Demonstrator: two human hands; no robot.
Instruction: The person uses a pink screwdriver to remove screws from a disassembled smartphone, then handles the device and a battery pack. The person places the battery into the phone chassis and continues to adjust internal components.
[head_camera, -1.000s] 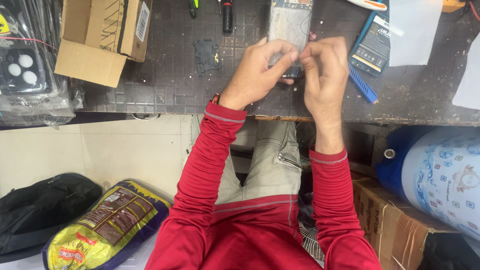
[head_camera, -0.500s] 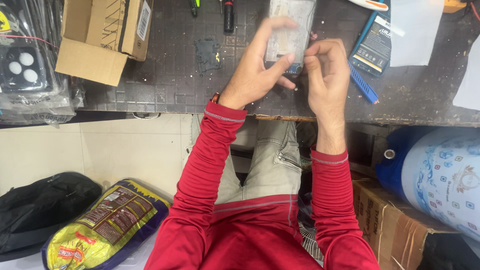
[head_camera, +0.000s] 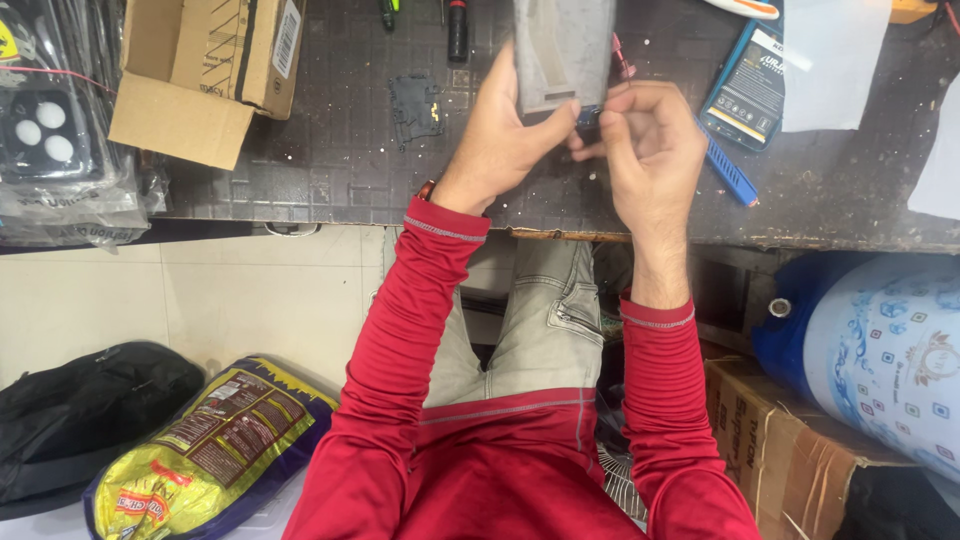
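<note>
Your left hand (head_camera: 500, 135) is gripping the flat grey rectangular panel (head_camera: 563, 50) above the dark textured rubber mat (head_camera: 340, 150); your right hand (head_camera: 650, 150) is pinching its lower edge. The open brown cardboard box (head_camera: 205, 75) is sitting well left.

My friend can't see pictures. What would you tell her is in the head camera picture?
Two hands in red sleeves work over a dark workbench: the left hand holds a grey flat device upright, and the right hand pinches something small at its bottom edge. A cardboard box sits to the left, a blue packet to the right.
</note>
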